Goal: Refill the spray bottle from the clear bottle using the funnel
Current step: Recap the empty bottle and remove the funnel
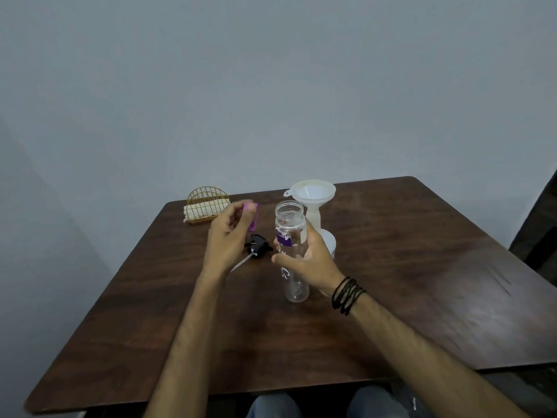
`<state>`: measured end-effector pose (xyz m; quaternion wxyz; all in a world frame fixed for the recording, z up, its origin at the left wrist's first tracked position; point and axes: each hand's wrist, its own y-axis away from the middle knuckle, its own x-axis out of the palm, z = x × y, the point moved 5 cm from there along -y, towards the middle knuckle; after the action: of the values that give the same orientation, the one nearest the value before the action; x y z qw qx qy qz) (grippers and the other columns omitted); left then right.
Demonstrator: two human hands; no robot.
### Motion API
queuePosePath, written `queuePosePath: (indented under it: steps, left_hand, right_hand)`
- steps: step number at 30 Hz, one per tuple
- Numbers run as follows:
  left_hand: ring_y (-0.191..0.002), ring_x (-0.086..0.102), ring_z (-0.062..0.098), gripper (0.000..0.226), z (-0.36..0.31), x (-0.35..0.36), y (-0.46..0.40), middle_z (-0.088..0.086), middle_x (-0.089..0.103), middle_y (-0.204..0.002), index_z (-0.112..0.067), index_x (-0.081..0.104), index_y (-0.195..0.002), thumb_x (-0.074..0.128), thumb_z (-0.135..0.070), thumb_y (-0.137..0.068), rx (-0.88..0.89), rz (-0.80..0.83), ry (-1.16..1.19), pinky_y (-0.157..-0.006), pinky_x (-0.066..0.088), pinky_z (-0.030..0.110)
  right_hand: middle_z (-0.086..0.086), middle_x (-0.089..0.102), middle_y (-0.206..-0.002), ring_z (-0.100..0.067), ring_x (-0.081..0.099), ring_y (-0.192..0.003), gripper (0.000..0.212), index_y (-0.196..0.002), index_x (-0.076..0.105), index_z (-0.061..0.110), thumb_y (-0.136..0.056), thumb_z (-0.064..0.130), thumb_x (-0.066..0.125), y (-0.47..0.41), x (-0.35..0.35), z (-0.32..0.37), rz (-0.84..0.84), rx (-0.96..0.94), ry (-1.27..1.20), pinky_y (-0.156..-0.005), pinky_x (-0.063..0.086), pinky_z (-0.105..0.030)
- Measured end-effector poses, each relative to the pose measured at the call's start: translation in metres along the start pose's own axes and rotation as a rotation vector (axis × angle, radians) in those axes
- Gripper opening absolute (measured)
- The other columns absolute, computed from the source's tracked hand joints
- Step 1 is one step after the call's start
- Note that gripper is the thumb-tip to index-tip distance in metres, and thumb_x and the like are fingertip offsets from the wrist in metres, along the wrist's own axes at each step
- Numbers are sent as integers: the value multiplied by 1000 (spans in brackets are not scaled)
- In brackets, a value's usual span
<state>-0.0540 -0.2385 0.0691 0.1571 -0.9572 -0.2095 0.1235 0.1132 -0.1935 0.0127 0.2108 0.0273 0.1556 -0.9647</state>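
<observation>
Two hands work over the wooden table (391, 267). The right hand (304, 260) wraps thumb and fingers round the middle of the clear bottle (291, 251), which stands upright with its mouth open. The left hand (229, 236) pinches a purple cap (251, 215) in curled fingertips, held above the table. The white funnel (313, 193) sits spout-down in the neck of the spray bottle (327, 245), just behind and to the right of the clear bottle (the right hand hides most of it). The black spray head (257, 247) lies on the table between the hands. Pouring likely means lifting the clear bottle, then tipping its vertical axis back and right toward the funnel; the right hand is nearer.
</observation>
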Motion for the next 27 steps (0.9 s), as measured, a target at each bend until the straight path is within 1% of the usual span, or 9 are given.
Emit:
queuePosePath:
  steps: [2, 4, 7, 11, 13, 15, 20, 23, 27]
  left_hand:
    - [-76, 59, -3, 28, -26, 5, 3, -7, 70, -94, -29, 69, -109, 58, -46, -91, 72, 66, 72, -62, 49, 15]
    - [-80, 61, -6, 30, -42, 9, 6, -13, 72, -95, -25, 69, -113, 58, -41, -90, 122, 115, 72, -68, 49, 12]
    - [-97, 66, 3, 44, -46, 12, 6, -8, 72, -109, -21, 68, -123, 62, -49, -90, 174, 173, -69, -80, 51, 17]
    - [-95, 60, -1, 51, -55, 15, 5, -7, 65, -107, -25, 68, -125, 65, -54, -83, 242, 191, -234, -77, 45, 9]
    - [-91, 58, -2, 46, -61, 19, 4, -9, 60, -100, -29, 68, -124, 68, -52, -83, 271, 204, -337, -75, 42, 6]
    - [-88, 57, 0, 55, -62, 23, 4, -10, 56, -97, -26, 68, -129, 67, -55, -81, 268, 219, -414, -72, 42, 5]
    - [-89, 58, 2, 61, -66, 24, 4, -13, 57, -98, -27, 65, -131, 69, -56, -78, 258, 264, -449, -74, 45, 14]
    - [-96, 66, 1, 56, -61, 25, 3, -14, 67, -110, -28, 56, -127, 81, -40, -78, 161, 311, -283, -83, 56, 20]
    - [-101, 71, 17, 60, -48, 26, 6, 4, 72, -118, -16, 46, -122, 85, -16, -76, -43, 358, 179, -84, 59, 29]
  right_hand:
    - [2, 65, -130, -19, 63, -122, 84, -140, 43, 31, -67, 27, 85, -3, 7, 1, -7, -6, 22, -107, 49, -48]
    - [4, 64, -132, -17, 62, -123, 87, -144, 41, 27, -69, 27, 85, -5, 12, 4, -12, -24, 50, -107, 49, -47]
    - [4, 65, -129, -12, 63, -120, 79, -143, 43, 26, -75, 18, 84, -8, 16, 6, -17, -68, 84, -104, 52, -43]
    - [10, 64, -126, -5, 60, -120, 71, -133, 44, 42, -80, 14, 82, -10, 20, 12, -9, -124, 138, -104, 52, -36]
    - [24, 59, -121, 4, 57, -117, 73, -126, 38, 54, -81, 16, 82, -10, 21, 15, -7, -128, 171, -104, 51, -31]
    - [34, 54, -118, 7, 55, -117, 76, -124, 35, 59, -81, 19, 82, -11, 21, 14, -3, -119, 192, -104, 51, -29]
    - [25, 57, -119, -3, 61, -113, 68, -128, 41, 44, -81, 17, 82, -11, 19, 7, 6, -121, 163, -99, 54, -30]
    - [22, 61, -120, -3, 63, -114, 71, -125, 40, 51, -81, 14, 81, -10, 15, 5, -11, -127, 149, -98, 54, -28]
    - [23, 65, -115, -2, 65, -110, 72, -128, 42, 48, -80, 10, 80, -8, 14, 5, -15, -128, 138, -95, 55, -25]
